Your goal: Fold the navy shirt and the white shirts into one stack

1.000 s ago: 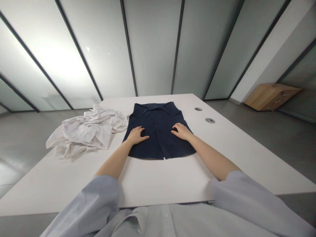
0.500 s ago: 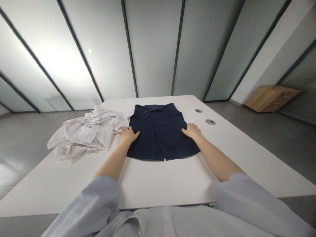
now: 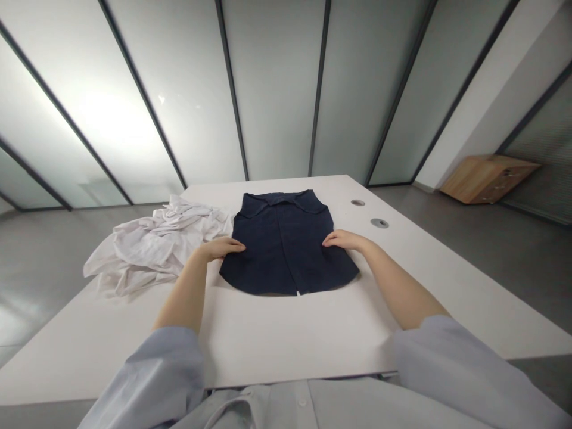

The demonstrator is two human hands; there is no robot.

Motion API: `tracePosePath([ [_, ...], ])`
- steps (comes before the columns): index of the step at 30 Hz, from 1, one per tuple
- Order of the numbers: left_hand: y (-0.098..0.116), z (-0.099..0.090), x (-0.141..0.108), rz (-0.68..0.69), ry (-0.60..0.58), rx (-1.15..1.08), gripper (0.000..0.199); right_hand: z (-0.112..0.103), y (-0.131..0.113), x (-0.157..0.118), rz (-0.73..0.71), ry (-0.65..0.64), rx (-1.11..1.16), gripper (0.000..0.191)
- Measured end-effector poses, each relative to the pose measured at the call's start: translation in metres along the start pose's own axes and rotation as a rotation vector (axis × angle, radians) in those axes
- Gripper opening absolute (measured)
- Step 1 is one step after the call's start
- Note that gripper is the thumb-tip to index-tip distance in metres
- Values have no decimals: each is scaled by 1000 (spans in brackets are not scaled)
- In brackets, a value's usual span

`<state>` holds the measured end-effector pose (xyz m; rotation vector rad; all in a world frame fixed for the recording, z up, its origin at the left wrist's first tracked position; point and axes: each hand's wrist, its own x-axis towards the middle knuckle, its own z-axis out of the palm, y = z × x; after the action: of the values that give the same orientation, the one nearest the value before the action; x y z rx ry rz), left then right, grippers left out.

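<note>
A dark blue shirt (image 3: 268,268) lies flat on the white worktop (image 3: 295,345) in the middle of the frame, its curved hem toward the bottom of the frame and its folded, narrower end toward the top. The person's left hand (image 3: 223,246) is at the shirt's left edge, thumb and fingers drawn together, pinching the cloth there. The right hand (image 3: 344,239) does much the same at the right edge, its fingertips closed on the fabric. Just beside the shirt, left of centre, I see a crumpled heap of white cloth (image 3: 152,244) spilling toward the worktop's edge. Two round holes (image 3: 379,223) are set in the worktop right of the shirt. A wooden cabinet (image 3: 482,179) stands on the grey floor (image 3: 491,238) at the right of the frame, and frosted glass panels (image 3: 277,89) fill the top.
</note>
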<state>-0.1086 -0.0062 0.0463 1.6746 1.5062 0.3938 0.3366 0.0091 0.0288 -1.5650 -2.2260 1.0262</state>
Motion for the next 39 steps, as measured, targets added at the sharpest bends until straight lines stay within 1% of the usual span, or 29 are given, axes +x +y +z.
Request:
tracePosePath([
  [2,-2,1,-6,-1,-155,-165,37,0,-4,-6,-5,-66,124,20],
  [3,-2,2,-7,-2,-209,-242,36,1,-5,-8,-15,-73,187,19],
  [4,-2,3,-7,4,-235,-325,34,1,-6,-11,-30,-57,257,19],
  [5,-1,4,-6,22,-228,-420,33,1,-5,-13,-49,-19,338,19],
  [6,0,5,-4,54,-187,-526,32,1,-4,-13,-67,40,431,19],
  [8,2,5,3,150,-36,-738,36,0,0,-11,-100,231,630,23],
  [10,2,7,13,259,131,-886,50,-1,6,-3,-137,445,783,32],
  [11,2,10,17,299,198,-914,58,-1,9,1,-154,525,821,38],
  [12,2,14,22,317,256,-901,64,0,11,7,-164,578,824,45],
  [13,3,20,25,309,308,-840,67,3,13,12,-161,604,785,50],
  [14,3,28,29,279,352,-724,68,7,14,16,-142,608,704,53],
  [15,4,36,31,231,380,-557,69,12,14,20,-111,601,584,55],
  [17,8,52,35,120,387,-120,80,25,12,24,-38,555,264,63],
  [18,10,59,35,70,367,104,86,31,10,25,0,511,95,70],
  [20,16,67,34,1,320,461,89,40,5,26,59,414,-196,80],
  [21,18,69,33,-17,313,577,85,43,2,25,82,376,-308,81],
  [23,23,69,29,-20,332,703,74,44,-4,24,115,332,-460,75],
  [26,28,65,22,14,369,774,66,38,-15,18,124,308,-574,63],
  [28,31,63,17,26,362,795,61,35,-20,12,106,291,-623,55],
  [32,33,53,5,37,298,796,45,31,-29,-8,95,246,-666,40],
  [34,33,45,-2,78,245,764,39,29,-33,-20,80,213,-661,34],
  [37,33,28,-14,150,118,590,26,22,-38,-37,67,165,-644,26],
  [39,33,15,-25,189,15,357,19,14,-39,-48,33,157,-570,21],
])
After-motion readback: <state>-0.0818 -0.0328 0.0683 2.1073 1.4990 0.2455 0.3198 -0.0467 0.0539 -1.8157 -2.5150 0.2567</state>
